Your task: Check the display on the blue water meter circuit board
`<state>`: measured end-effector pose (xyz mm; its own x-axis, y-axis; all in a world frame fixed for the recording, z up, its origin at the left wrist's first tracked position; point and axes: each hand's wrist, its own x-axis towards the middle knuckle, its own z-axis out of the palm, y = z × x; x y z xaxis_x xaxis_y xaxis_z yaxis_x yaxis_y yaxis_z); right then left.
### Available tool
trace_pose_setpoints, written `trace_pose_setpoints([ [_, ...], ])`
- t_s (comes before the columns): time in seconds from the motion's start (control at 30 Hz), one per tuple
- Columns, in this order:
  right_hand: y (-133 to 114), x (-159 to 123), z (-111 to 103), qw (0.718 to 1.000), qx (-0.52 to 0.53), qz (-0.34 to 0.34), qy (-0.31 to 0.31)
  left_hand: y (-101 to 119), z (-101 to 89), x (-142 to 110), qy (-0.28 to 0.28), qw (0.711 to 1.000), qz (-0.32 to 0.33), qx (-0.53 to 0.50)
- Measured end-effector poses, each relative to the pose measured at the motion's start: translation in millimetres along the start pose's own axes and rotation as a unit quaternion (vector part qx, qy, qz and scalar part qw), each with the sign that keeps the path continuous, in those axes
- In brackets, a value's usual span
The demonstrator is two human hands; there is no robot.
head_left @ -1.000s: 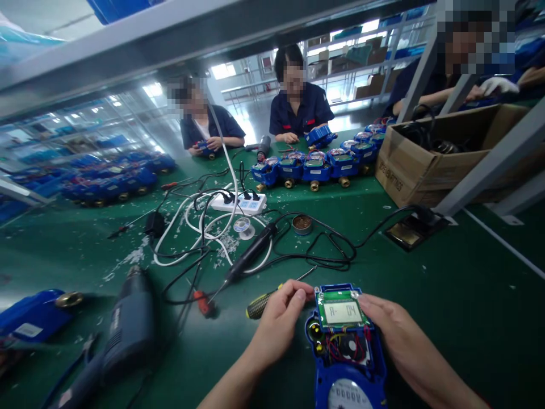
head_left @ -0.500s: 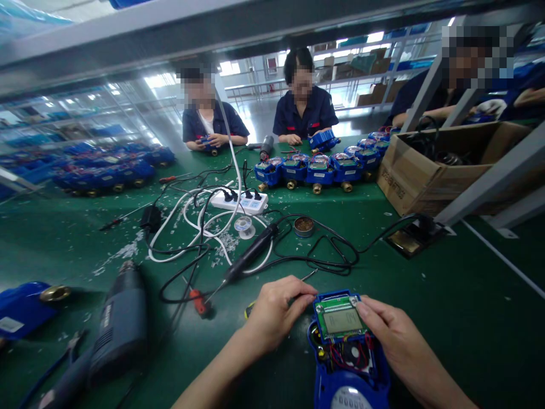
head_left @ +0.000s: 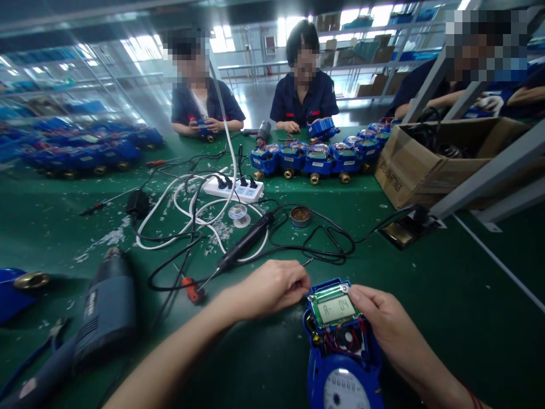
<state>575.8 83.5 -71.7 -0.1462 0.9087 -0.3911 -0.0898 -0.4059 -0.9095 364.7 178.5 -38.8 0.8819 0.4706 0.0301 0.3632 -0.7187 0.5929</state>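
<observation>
An opened blue water meter [head_left: 343, 352] lies on the green surface [head_left: 447, 295] right in front of the person, its green display board [head_left: 334, 307] showing "A- 04". The right hand [head_left: 385, 324] rests against the meter's right side, fingers curled to the board's edge. The left hand [head_left: 272, 287], just left of the meter, is loosely closed with fingertips at the board's upper left corner; whether it grips anything cannot be told. Beyond the meter lie a black soldering iron [head_left: 242, 247] and tangled cables [head_left: 315, 244].
</observation>
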Motion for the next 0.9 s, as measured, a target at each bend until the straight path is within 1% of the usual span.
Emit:
trace_pose_setpoints([
  [0.13,4,1,0,1.000,0.019,0.008,0.018,-2,-4.4,6,-0.038,0.999,0.019,0.005],
  [0.27,6,1,-1,0.999,0.034,0.013,0.023,-4,-4.0,10,-0.055,0.998,0.029,0.017],
  [0.4,7,-1,-1,0.998,0.044,0.017,0.030,-5,-3.1,11,-0.054,0.997,0.039,0.029],
  [0.7,10,-4,-1,0.998,0.052,0.006,0.024,-3,-0.6,10,-0.056,0.996,0.053,0.047],
  [0.9,3,-6,3,0.999,0.034,0.013,0.041,0,-2.1,10,-0.071,0.994,0.053,0.065],
])
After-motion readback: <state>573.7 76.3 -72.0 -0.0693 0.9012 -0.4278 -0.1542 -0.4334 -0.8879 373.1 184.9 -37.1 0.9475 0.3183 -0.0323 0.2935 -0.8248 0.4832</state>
